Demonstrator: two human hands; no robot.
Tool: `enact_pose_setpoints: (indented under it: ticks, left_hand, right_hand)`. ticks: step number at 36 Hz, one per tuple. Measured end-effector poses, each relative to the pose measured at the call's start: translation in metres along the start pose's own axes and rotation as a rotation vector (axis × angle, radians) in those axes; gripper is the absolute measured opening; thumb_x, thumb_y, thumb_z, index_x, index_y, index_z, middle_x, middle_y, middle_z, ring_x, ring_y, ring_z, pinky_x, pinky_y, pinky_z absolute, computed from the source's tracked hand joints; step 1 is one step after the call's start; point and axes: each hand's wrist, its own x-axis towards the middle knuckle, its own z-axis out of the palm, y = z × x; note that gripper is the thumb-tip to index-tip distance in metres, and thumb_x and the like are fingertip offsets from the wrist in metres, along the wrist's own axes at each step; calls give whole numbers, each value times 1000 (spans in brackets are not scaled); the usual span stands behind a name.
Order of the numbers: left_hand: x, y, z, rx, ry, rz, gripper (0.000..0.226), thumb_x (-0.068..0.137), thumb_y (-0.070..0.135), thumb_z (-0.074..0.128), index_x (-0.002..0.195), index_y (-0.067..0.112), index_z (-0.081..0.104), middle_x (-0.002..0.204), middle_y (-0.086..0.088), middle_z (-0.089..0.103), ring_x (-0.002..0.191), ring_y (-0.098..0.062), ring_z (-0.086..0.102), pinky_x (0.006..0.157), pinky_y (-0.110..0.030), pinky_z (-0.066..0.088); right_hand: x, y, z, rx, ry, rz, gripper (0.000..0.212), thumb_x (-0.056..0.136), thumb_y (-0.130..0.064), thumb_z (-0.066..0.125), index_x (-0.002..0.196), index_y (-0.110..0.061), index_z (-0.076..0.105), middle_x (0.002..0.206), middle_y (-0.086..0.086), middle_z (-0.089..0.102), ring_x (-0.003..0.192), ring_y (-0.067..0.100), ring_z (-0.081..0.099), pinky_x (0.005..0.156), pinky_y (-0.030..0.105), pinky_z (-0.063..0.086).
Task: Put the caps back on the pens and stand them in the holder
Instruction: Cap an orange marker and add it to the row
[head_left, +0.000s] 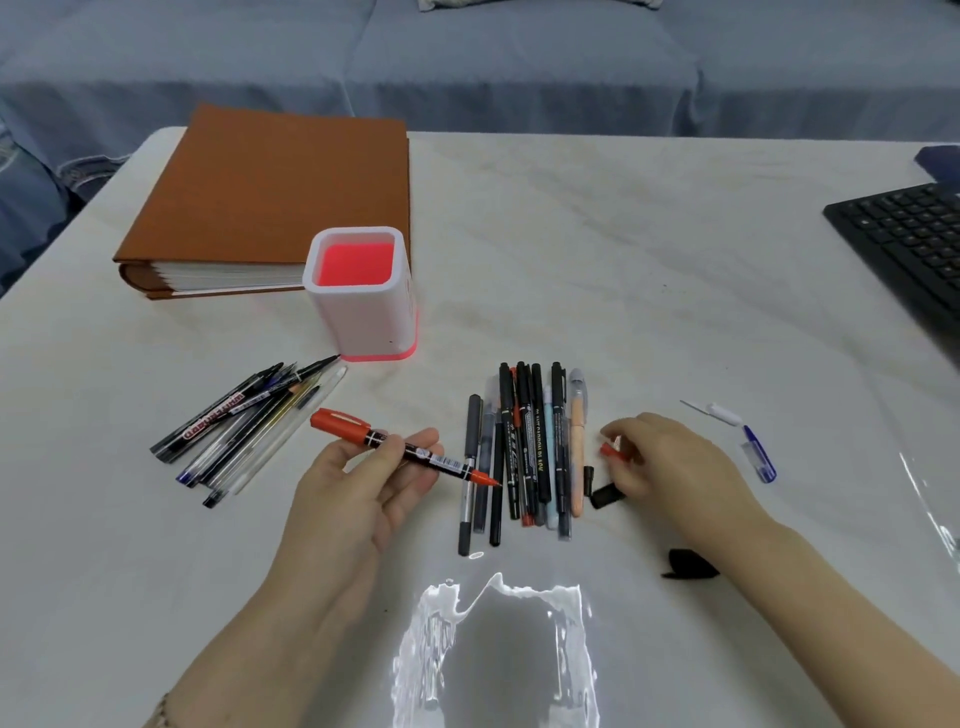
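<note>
My left hand (363, 478) grips a red-and-black marker (405, 449) by its middle, red end cap to the left and bare red tip pointing right. My right hand (670, 462) pinches a small red cap (613, 451) just right of a row of several pens (524, 447) lying side by side. A black cap (607, 495) lies under the right hand's fingers. Another bundle of several pens (244, 421) lies to the left. The white holder (359, 296) with a pink inside stands upright behind them and holds nothing.
A thick brown album (270, 192) lies behind the holder. A black keyboard (904, 244) sits at the right edge. A blue pen (758, 454) and a white cap (724, 414) lie to the right. A black object (688, 564) lies by my right forearm.
</note>
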Motion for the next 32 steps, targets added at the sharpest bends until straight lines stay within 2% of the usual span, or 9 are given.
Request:
enact_pose_setpoints:
  ticks: [4, 7, 9, 12, 14, 17, 22, 29, 32]
  left_hand:
    - [-3, -1, 1, -43, 18, -2, 14, 91, 3, 46, 79, 9, 48, 77, -8, 75, 72, -15, 72, 72, -24, 57]
    - [-5, -1, 4, -84, 10, -34, 14, 91, 2, 46, 79, 10, 47, 77, -8, 75, 71, -15, 72, 65, -21, 58]
    - [-7, -2, 6, -100, 8, -51, 12, 91, 2, 46, 80, 9, 47, 79, -9, 75, 70, -15, 72, 63, -21, 58]
    - [-11, -2, 10, -113, -1, -69, 12, 90, 3, 47, 80, 9, 47, 76, -8, 75, 68, -14, 72, 61, -21, 58]
    - [-14, -3, 13, -110, -9, -78, 11, 90, 4, 47, 79, 9, 47, 75, -8, 75, 68, -14, 72, 61, -21, 58]
    - [-19, -4, 15, -105, -7, -89, 9, 89, 4, 48, 81, 8, 47, 75, -8, 75, 67, -14, 72, 55, -20, 57]
    - [-24, -5, 17, -121, 2, -101, 9, 90, 3, 47, 82, 8, 47, 76, -9, 75, 65, -14, 72, 49, -18, 54]
    - [-25, -8, 16, -84, -11, -73, 12, 89, 3, 48, 78, 9, 49, 84, -10, 75, 73, -14, 72, 64, -21, 58]
    - [-28, -10, 18, -88, -24, -84, 10, 89, 3, 48, 80, 9, 49, 86, -12, 75, 71, -16, 72, 64, -22, 58]
  right_hand:
    - [-8, -8, -10, 284, 41, 31, 16, 82, -11, 59, 93, -18, 68, 81, 0, 54, 70, 8, 51, 66, 12, 37]
    - [-22, -26, -20, 526, 46, 26, 28, 78, -10, 63, 70, -37, 61, 74, -7, 59, 75, 3, 55, 65, 5, 39]
    - [-31, -37, -23, 619, 15, 18, 28, 78, -12, 67, 72, -39, 63, 71, -8, 63, 76, 2, 58, 67, 6, 42]
    - [-43, -50, -23, 795, 13, 70, 27, 77, -9, 68, 76, -36, 68, 64, -17, 66, 60, 3, 59, 63, 7, 43]
    - [-49, -59, -21, 904, 14, 125, 29, 74, -5, 69, 73, -34, 69, 57, -12, 67, 51, 2, 57, 59, 6, 44]
    - [-54, -68, -19, 951, 39, 167, 31, 70, -5, 73, 69, -35, 69, 57, -7, 69, 48, 2, 58, 56, 6, 45]
    - [-55, -70, -21, 948, 78, 174, 29, 70, -6, 73, 69, -34, 68, 54, -14, 67, 50, 2, 59, 56, 5, 44]
    - [-57, -71, -18, 946, 80, 142, 31, 69, -5, 74, 69, -36, 68, 62, -14, 69, 53, 2, 61, 57, 6, 45]
    - [-57, -72, -17, 950, 77, 131, 31, 69, -5, 74, 70, -36, 68, 59, -15, 68, 53, 2, 60, 56, 5, 44]
